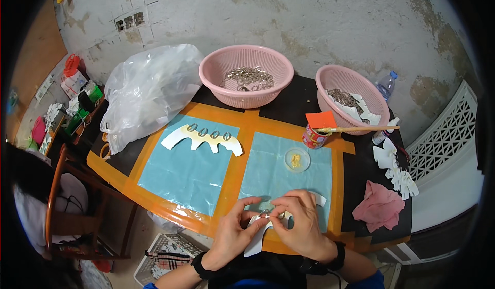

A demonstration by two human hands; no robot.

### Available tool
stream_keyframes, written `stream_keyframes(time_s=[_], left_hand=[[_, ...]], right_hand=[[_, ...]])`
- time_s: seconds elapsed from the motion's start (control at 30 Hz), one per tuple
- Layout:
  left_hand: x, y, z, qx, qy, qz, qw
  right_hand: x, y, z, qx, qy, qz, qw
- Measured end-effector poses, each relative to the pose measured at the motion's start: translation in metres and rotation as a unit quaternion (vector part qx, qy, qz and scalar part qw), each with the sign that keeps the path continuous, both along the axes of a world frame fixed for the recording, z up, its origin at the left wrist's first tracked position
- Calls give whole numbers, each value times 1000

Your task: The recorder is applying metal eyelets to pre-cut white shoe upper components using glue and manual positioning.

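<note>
At the table's near edge my left hand (237, 228) and my right hand (301, 222) meet, fingers closed in a pinch. Between them is a white strip with a scalloped edge (254, 245), partly hidden by my fingers. A small shiny metal ring (265, 213) shows at my fingertips; which hand grips it I cannot tell. A similar white scalloped piece (170, 140), yellowed in the middle, lies on the left blue sheet (178, 186) and bears several oval metal rings (202, 133). Beyond my right hand a clear round dish (304, 164) holds some yellow stuff.
A red can (313, 138) carries a stick (361, 128) and an orange card (320, 119). Behind stand two pink baskets (246, 102) with metal rings, and a plastic bag (149, 83). On the right lie a pink cloth (379, 206) and white cut pieces (394, 168).
</note>
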State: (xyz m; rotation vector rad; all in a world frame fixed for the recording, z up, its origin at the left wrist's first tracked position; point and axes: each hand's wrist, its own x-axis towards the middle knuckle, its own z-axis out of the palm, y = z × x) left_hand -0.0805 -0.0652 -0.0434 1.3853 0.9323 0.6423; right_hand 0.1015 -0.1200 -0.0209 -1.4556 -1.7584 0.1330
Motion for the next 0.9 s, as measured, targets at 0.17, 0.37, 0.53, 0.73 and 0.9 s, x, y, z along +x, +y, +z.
stream_keyframes(time_s=[0.17, 0.37, 0.53, 0.73, 0.9], left_hand=[[0, 0, 2, -22, -5, 13, 1000], [2, -4, 1, -40, -57, 27, 997], [-1, -5, 1, -1, -39, 11, 999], [-5, -6, 1, 51, -22, -17, 998], [-4, -8, -5, 71, -25, -19, 997]], right_hand=[[-4, 1, -2, -34, 84, -7, 996], [-4, 2, -2, -66, 78, -23, 995], [-4, 4, 5, -80, 56, -4, 995], [7, 5, 8, -124, 20, 35, 991], [16, 9, 16, -148, 37, 5, 988]])
